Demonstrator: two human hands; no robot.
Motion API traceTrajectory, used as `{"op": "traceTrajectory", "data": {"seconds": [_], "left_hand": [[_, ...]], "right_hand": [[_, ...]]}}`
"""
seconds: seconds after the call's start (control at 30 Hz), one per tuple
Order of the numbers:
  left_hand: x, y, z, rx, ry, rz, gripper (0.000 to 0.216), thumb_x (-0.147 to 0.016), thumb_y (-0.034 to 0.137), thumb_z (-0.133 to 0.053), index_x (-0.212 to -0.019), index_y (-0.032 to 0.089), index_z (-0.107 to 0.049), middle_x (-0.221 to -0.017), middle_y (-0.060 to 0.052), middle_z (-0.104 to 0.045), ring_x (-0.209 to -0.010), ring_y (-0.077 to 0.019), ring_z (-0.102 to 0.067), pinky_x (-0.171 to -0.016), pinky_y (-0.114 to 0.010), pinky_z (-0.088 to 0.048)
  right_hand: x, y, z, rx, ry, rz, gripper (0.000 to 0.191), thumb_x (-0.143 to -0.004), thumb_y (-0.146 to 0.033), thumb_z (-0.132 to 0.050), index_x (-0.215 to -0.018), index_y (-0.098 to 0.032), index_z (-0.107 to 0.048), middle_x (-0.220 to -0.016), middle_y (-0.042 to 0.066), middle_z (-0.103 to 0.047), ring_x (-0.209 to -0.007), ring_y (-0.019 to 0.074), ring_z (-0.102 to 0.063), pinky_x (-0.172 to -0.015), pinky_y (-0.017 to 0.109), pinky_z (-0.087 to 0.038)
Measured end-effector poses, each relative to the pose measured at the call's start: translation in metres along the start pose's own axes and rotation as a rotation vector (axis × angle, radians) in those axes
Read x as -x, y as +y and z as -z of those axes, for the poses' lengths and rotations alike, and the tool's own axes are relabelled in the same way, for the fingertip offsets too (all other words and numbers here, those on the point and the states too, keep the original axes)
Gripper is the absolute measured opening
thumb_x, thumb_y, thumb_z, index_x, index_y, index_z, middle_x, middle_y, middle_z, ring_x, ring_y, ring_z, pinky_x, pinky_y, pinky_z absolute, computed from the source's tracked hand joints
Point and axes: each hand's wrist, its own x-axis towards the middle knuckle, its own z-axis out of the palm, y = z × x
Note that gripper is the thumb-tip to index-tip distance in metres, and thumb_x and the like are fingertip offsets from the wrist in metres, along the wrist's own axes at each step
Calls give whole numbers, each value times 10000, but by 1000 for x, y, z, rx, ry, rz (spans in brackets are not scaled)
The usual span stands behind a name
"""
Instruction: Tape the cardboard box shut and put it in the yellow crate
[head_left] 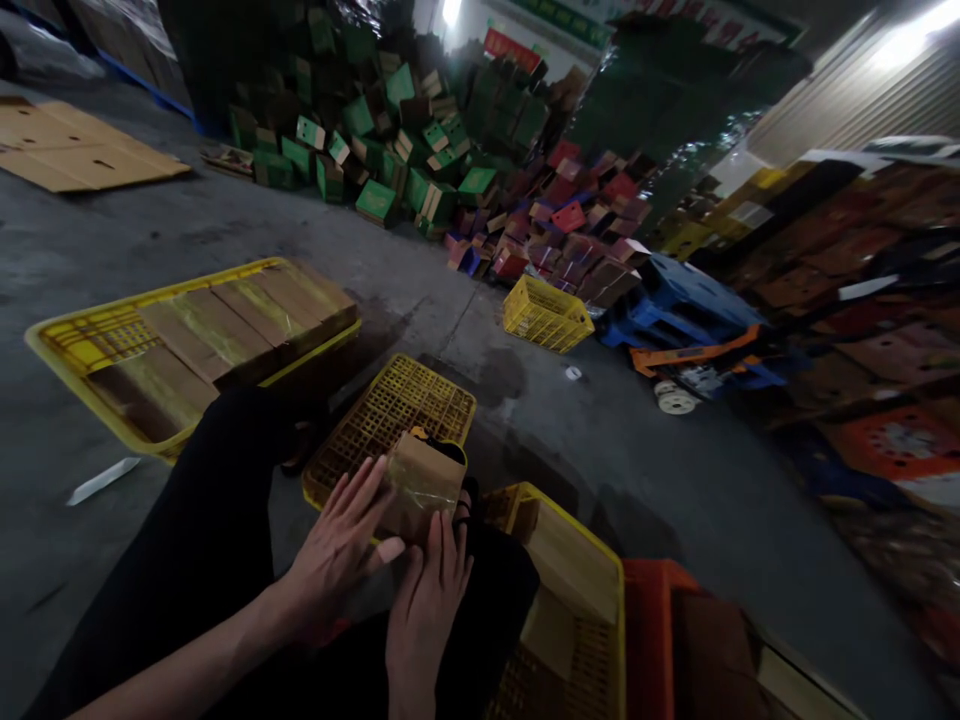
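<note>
A small brown cardboard box (421, 480) with clear tape across it sits between my knees, over an upturned yellow plastic crate (397, 395). My left hand (341, 525) lies along the box's left side, fingers outstretched and thumb apart. Against its near side rest the straight fingers of my right hand (435, 570). Both hands touch the box without being wrapped round it. Just behind the box, an orange-and-black object (442, 445) is partly hidden, and I cannot make out its kind.
Left stands a yellow crate (82, 350) of taped boxes; right, another yellow crate (619, 610) holds cardboard pieces beside a red crate (649, 610). Farther off are a small yellow crate (547, 315), blue pallets (675, 290) on an orange pallet jack (697, 350), and heaped green boxes (379, 200).
</note>
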Motion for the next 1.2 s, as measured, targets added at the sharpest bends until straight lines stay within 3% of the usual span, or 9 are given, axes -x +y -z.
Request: {"op": "traceTrajectory", "data": {"seconds": [0.23,0.3,0.43,0.53,0.63,0.77,0.97,1.07,1.2], "left_hand": [[-15,19,-4,-1,-35,-167,515,-991,330,-478,-1488,198,-436,-1576,-96,-393,-1458,-260,-351,-1205,-495,-296],[-13,17,-9,16,-21,-177,514,-980,332,-494,-1473,193,-450,-1557,-100,-423,-1455,-264,-355,-1205,-501,-299],[-6,8,-21,25,44,-216,567,-955,366,-508,-1482,171,-434,-1506,-131,-484,-1416,-296,-407,-1183,-522,-325],[-8,0,-23,67,82,-219,491,-952,310,-489,-1426,188,-518,-1394,-119,-599,-1322,-284,-518,-1141,-475,-397],[-17,-4,-11,181,25,-254,435,-930,224,-479,-1343,243,-614,-1270,-89,-685,-1248,-253,-583,-1109,-436,-434],[-26,-5,7,233,-70,-163,431,-946,236,-480,-1359,258,-602,-1352,-93,-639,-1284,-249,-563,-1080,-447,-447],[-32,-10,3,145,-57,-93,379,-1012,309,-441,-1362,308,-587,-1357,-24,-644,-1292,-218,-558,-1176,-489,-286],[-42,-15,-5,84,-44,-82,464,-1010,388,-458,-1465,306,-480,-1485,-36,-529,-1394,-237,-450,-1211,-488,-210],[-51,-22,-16,61,-92,-25,643,-1004,504,-430,-1581,300,-231,-1641,-55,-249,-1489,-263,-288,-1184,-481,-284]], "right_hand": [[-33,3,28,-277,-54,-141,523,-1053,-415,-231,-1400,-197,-556,-1524,98,-468,-1469,254,-328,-1183,525,-286],[-48,-10,34,-278,-112,-56,519,-1050,-419,-248,-1439,-208,-518,-1542,83,-446,-1486,251,-294,-1205,525,-253],[-77,-49,31,-213,-415,236,536,-1034,-431,-350,-1532,-234,-370,-1575,45,-394,-1509,240,-232,-1229,506,-226],[-89,-63,22,-153,-504,277,548,-1036,-435,-359,-1541,-223,-342,-1565,34,-407,-1503,231,-253,-1240,520,-181],[-88,-53,15,-90,-447,260,533,-1048,-414,-316,-1547,-227,-327,-1568,37,-400,-1486,215,-298,-1234,506,-205],[-74,-22,13,36,-301,230,559,-1041,-439,-331,-1561,-235,-292,-1572,61,-391,-1479,237,-314,-1208,514,-255],[-49,14,12,71,-157,152,596,-1033,-451,-364,-1577,-240,-240,-1607,77,-326,-1508,250,-235,-1187,534,-292],[-42,20,0,-14,-85,124,565,-1037,-410,-365,-1565,-230,-282,-1618,82,-306,-1516,246,-208,-1187,512,-309],[-39,21,-17,-144,13,77,511,-1049,-352,-305,-1540,-219,-346,-1602,94,-340,-1504,247,-244,-1186,524,-306]]}}
